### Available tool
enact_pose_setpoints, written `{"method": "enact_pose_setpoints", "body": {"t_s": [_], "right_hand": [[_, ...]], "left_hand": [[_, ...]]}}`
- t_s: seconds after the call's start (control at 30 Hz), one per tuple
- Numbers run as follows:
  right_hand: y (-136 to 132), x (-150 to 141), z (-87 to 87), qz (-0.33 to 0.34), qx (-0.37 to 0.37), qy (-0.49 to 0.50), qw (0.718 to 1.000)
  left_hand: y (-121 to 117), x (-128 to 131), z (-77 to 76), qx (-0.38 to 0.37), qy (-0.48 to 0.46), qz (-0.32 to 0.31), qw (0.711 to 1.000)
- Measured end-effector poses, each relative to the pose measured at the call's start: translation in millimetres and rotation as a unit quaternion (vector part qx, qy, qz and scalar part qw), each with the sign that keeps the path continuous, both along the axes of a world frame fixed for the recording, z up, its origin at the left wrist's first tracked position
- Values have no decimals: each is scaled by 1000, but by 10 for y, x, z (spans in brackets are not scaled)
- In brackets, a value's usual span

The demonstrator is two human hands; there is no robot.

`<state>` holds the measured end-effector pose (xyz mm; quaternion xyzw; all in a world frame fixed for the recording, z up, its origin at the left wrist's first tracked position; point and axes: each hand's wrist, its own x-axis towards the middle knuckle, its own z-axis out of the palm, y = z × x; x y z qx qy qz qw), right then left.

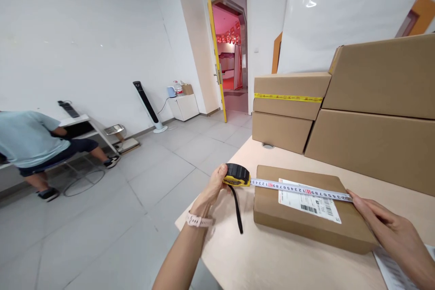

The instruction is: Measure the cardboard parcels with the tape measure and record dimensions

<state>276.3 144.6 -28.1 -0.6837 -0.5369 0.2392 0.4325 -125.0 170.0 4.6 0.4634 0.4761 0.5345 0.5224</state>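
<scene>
My left hand [217,181] is closed around a black and yellow tape measure [238,175], just past the left end of a brown cardboard box [288,217]. A black wrist strap [237,210] dangles from the case. The white blade [288,186] stretches out across the top of the box, over a white shipping label [307,204] with barcodes. At the box's right edge, the fingers of my right hand [390,226] pinch the free end of the blade. The box lies flat on a pale wooden table [234,253].
Large cardboard boxes [374,145] are stacked at the table's back right. Printed paper [390,267] lies near my right hand. A seated person [34,140] works at a desk on the left. A yellow-edged door [214,50] stands open beyond.
</scene>
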Motion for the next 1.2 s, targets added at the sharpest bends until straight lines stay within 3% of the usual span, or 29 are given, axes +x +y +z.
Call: {"method": "enact_pose_setpoints", "body": {"t_s": [1.2], "right_hand": [[-61, 64, -43, 49, 8, -10, 999]], "left_hand": [[41, 21, -66, 0, -13, 11, 1000]]}}
